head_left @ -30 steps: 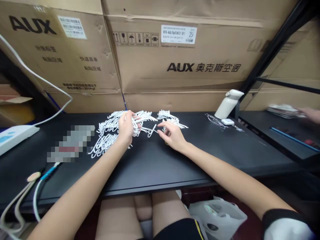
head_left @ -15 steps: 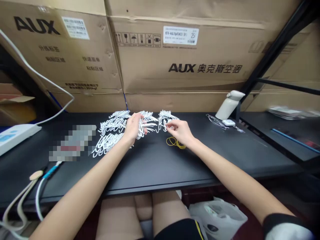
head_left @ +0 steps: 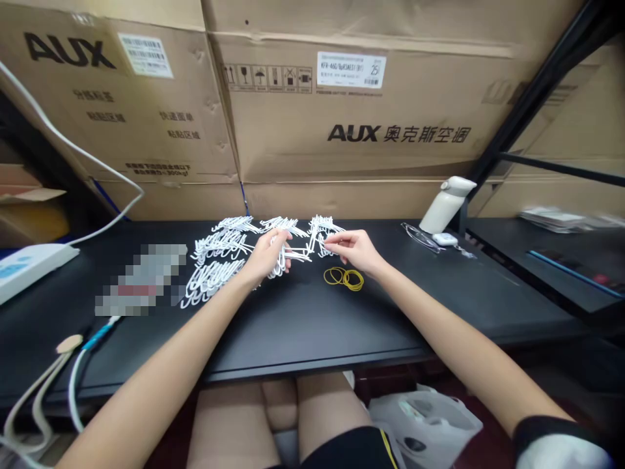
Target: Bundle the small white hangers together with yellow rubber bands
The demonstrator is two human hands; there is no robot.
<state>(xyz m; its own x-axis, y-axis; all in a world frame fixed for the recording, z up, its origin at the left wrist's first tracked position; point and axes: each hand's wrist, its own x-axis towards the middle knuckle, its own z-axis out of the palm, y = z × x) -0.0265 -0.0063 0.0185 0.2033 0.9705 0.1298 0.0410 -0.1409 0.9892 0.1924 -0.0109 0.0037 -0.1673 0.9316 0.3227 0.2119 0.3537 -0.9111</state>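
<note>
My left hand [head_left: 266,255] is closed around a bunch of white wire hooks [head_left: 299,255], whose straight ends point right. My right hand [head_left: 359,251] pinches thumb and finger together on a white hook [head_left: 318,243], at the front of a small pile of hooks [head_left: 322,224]. The fingertips partly cover where that hook ends. Left of and behind my left hand lie several more heaps of white hooks [head_left: 212,281], some partly hidden by the hand and forearm. Yellow rubber bands [head_left: 353,280] lie on the black table [head_left: 303,326] below my right hand.
Large cardboard boxes [head_left: 361,169] stand along the back. On the right are a pale bottle [head_left: 442,207], glasses [head_left: 422,238] and a small white case [head_left: 444,240]. A blurred-out flat object [head_left: 146,277], a white power strip [head_left: 36,264] and cables are at left.
My left hand has shifted slightly right and down with its bunch of hooks. My right hand has moved up a little, showing more of the rubber bands.
</note>
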